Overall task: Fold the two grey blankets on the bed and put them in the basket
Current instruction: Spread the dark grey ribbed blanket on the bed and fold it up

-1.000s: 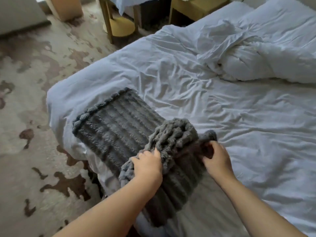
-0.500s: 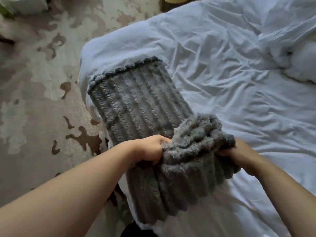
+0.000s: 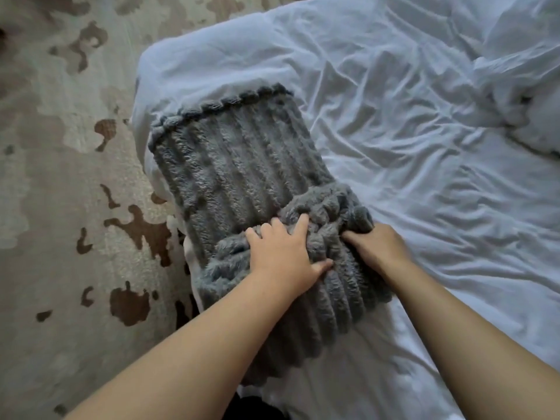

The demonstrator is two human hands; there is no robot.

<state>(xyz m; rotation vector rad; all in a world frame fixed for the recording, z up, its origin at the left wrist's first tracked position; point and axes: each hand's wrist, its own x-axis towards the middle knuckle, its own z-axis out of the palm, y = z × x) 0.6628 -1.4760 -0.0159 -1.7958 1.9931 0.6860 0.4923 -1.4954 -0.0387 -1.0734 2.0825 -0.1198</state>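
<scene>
One grey ribbed fleece blanket [image 3: 236,165] lies as a long strip on the near left corner of the bed [image 3: 409,147]. Its near end is doubled over into a thick fold across the strip. My left hand [image 3: 281,256] lies on top of that fold with fingers spread, pressing it down. At the fold's right edge, my right hand [image 3: 378,250] grips the blanket with its fingers tucked into the pile. A second blanket and a basket are not in view.
A crumpled white duvet [image 3: 521,86] is bunched at the far right of the bed. The wrinkled white sheet stretches to the right of the blanket. A patterned beige and brown carpet [image 3: 75,207] covers the floor to the left of the bed.
The bunched near end, held up in both hands before, now lies down on the strip. My left hand went from gripping to lying spread on top. The view tilted down and closer.
</scene>
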